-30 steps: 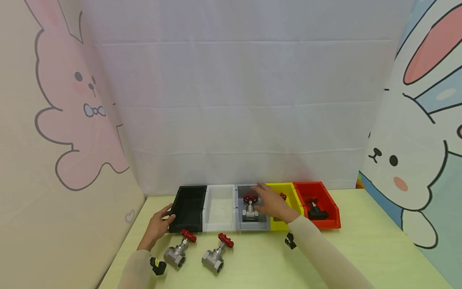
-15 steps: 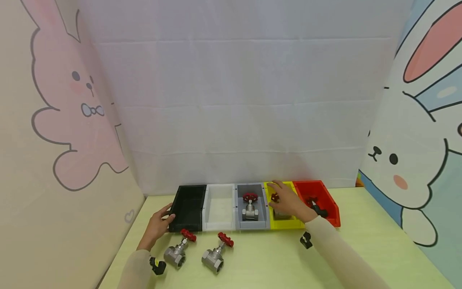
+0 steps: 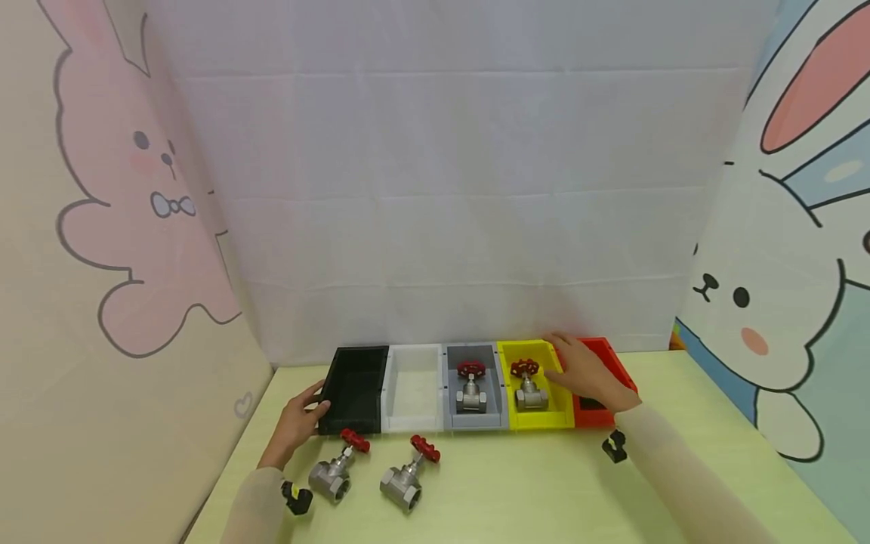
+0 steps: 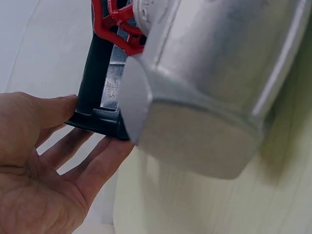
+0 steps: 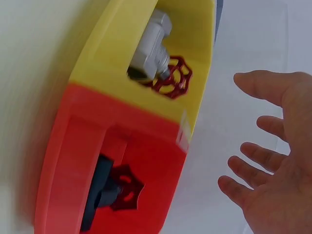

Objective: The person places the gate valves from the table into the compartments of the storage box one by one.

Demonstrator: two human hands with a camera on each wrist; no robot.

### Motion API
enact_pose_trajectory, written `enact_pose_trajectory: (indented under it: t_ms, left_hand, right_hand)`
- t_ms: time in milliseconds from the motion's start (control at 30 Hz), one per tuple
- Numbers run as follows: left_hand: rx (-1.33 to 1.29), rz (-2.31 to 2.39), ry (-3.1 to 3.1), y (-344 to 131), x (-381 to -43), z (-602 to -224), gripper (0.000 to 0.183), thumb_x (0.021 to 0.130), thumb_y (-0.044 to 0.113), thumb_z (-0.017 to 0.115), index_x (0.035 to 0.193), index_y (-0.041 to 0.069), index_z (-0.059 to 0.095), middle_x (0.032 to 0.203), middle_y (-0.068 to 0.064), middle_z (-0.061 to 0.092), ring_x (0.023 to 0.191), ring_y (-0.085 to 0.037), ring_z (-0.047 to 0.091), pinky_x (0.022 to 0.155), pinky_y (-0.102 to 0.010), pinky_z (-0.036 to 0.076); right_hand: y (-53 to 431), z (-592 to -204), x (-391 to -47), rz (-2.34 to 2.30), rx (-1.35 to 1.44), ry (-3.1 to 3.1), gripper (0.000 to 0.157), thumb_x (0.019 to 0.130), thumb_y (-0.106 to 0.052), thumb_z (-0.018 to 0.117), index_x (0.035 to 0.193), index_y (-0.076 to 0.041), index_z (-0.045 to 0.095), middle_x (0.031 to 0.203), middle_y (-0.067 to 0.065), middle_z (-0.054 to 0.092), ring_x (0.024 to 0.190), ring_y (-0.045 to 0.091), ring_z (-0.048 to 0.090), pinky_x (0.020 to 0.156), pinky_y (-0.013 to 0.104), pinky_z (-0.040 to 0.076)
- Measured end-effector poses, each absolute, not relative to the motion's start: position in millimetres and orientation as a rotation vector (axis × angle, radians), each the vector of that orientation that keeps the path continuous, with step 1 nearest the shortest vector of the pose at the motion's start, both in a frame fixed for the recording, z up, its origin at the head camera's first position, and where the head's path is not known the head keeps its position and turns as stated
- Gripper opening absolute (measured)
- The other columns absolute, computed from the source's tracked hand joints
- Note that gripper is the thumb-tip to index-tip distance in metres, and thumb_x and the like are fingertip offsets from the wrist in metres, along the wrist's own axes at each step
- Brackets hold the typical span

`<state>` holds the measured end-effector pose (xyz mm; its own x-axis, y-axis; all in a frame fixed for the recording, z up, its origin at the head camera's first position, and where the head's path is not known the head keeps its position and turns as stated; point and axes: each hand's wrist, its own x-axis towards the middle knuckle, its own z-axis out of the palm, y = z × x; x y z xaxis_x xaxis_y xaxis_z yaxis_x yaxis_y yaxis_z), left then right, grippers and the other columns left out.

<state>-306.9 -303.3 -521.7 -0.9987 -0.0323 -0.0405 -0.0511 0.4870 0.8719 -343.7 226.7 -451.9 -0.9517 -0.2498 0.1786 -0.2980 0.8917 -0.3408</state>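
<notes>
My left hand (image 3: 294, 425) holds the left side of the black bin (image 3: 353, 389), thumb and fingers at its wall in the left wrist view. Beside that hand a metal valve (image 3: 331, 477) with a red handwheel lies on the table, a similar valve (image 3: 402, 487) to its right. My right hand (image 3: 584, 370) hovers over the red bin (image 3: 615, 363) near the yellow bin (image 3: 544, 423), fingers spread and holding nothing. A red-wheeled valve (image 3: 530, 397) sits in the yellow bin. Inside the red bin is a dark-bodied valve (image 5: 105, 195) with a red wheel, partly hidden by my hand in the head view.
A white bin (image 3: 414, 385) and a grey bin (image 3: 476, 425) stand between the black and yellow ones, all in one row. The grey bin holds a valve (image 3: 471, 398). A white cloth (image 3: 435, 242) hangs behind the pale table (image 3: 516, 491).
My right hand has moved right, from over the grey bin, past the yellow bin, to the red bin. The valve in the yellow bin is uncovered. My left hand stays put.
</notes>
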Motion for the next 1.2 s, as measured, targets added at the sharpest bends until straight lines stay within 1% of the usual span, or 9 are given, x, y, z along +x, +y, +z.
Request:
enact_pose_trajectory:
  t_ms: [200, 400, 533, 633, 767, 867, 1033, 1100, 1200]
  left_hand:
    - [-0.073, 1.581, 2.695, -306.0, -309.4, -523.5, 0.055, 0.097, 0.02, 0.051, 0.147, 0.023, 0.03, 0.14, -0.024, 0.042, 0.112, -0.034, 0.058, 0.074, -0.036, 0.057]
    - [-0.058, 1.564, 2.699, -307.2, -309.5, -524.8, 0.055, 0.097, 0.022, 0.049, 0.148, 0.024, 0.028, 0.142, -0.025, 0.04, 0.115, -0.037, 0.056, 0.076, -0.038, 0.057]
    - [-0.062, 1.569, 2.694, -306.2, -308.4, -524.5, 0.055, 0.097, 0.021, 0.05, 0.148, 0.022, 0.029, 0.141, -0.025, 0.041, 0.116, -0.037, 0.055, 0.076, -0.038, 0.057]
    - [-0.059, 1.566, 2.697, -305.6, -308.1, -524.7, 0.055, 0.097, 0.021, 0.05, 0.148, 0.022, 0.029, 0.141, -0.025, 0.041, 0.116, -0.037, 0.056, 0.075, -0.037, 0.057]
    - [-0.067, 1.564, 2.697, -305.5, -307.7, -524.7, 0.055, 0.097, 0.021, 0.05, 0.147, 0.024, 0.029, 0.142, -0.024, 0.04, 0.117, -0.037, 0.055, 0.076, -0.038, 0.057]
    - [-0.066, 1.56, 2.697, -305.5, -307.8, -524.5, 0.055, 0.097, 0.022, 0.05, 0.147, 0.024, 0.029, 0.142, -0.025, 0.04, 0.118, -0.039, 0.054, 0.077, -0.039, 0.056]
    - [-0.064, 1.55, 2.702, -306.1, -307.9, -525.2, 0.055, 0.097, 0.023, 0.05, 0.148, 0.023, 0.028, 0.142, -0.026, 0.039, 0.117, -0.039, 0.054, 0.078, -0.039, 0.056]
    - [-0.074, 1.555, 2.699, -306.4, -307.9, -525.7, 0.055, 0.097, 0.024, 0.05, 0.148, 0.024, 0.029, 0.142, -0.025, 0.04, 0.117, -0.038, 0.055, 0.078, -0.039, 0.056]
    - [-0.068, 1.555, 2.702, -307.0, -307.8, -526.4, 0.055, 0.097, 0.025, 0.05, 0.148, 0.023, 0.029, 0.142, -0.026, 0.04, 0.116, -0.038, 0.055, 0.078, -0.04, 0.056]
  right_hand:
    - [250.4, -448.6, -344.4, 0.512, 0.437, -2.907, 0.068, 0.082, -0.028, 0.07, 0.138, -0.005, 0.04, 0.141, 0.021, 0.04, 0.124, 0.041, 0.043, 0.1, 0.058, 0.039]
    - [269.5, -444.5, -342.9, 0.561, 0.391, -2.932, 0.068, 0.085, -0.029, 0.067, 0.141, -0.005, 0.037, 0.143, 0.022, 0.036, 0.126, 0.044, 0.039, 0.099, 0.062, 0.036]
    - [283.9, -445.4, -340.8, 0.622, 0.37, -2.936, 0.066, 0.086, -0.03, 0.066, 0.14, -0.007, 0.037, 0.142, 0.022, 0.038, 0.126, 0.043, 0.039, 0.098, 0.063, 0.037]
    - [294.6, -445.7, -339.0, 0.671, 0.334, -2.95, 0.069, 0.086, -0.036, 0.064, 0.141, -0.007, 0.035, 0.143, 0.021, 0.038, 0.127, 0.043, 0.038, 0.097, 0.064, 0.036]
    - [306.5, -443.8, -335.6, 0.738, 0.292, -2.972, 0.077, 0.086, -0.047, 0.061, 0.144, -0.005, 0.031, 0.145, 0.025, 0.033, 0.128, 0.046, 0.033, 0.097, 0.066, 0.035]
    - [314.1, -441.6, -332.0, 0.787, 0.287, -2.969, 0.079, 0.086, -0.05, 0.059, 0.144, -0.005, 0.03, 0.145, 0.026, 0.032, 0.127, 0.048, 0.035, 0.094, 0.066, 0.037]
    - [325.9, -443.1, -328.6, 0.86, 0.248, -2.983, 0.082, 0.087, -0.056, 0.054, 0.146, -0.006, 0.026, 0.145, 0.028, 0.031, 0.125, 0.05, 0.037, 0.088, 0.063, 0.043]
    - [330.4, -445.5, -327.9, 0.903, 0.221, -2.992, 0.083, 0.087, -0.057, 0.053, 0.147, -0.006, 0.024, 0.146, 0.028, 0.029, 0.126, 0.05, 0.036, 0.088, 0.063, 0.043]
    - [336.8, -449.4, -326.4, 0.992, 0.191, -2.997, 0.084, 0.088, -0.056, 0.052, 0.147, -0.005, 0.022, 0.148, 0.028, 0.026, 0.129, 0.05, 0.032, 0.092, 0.064, 0.041]
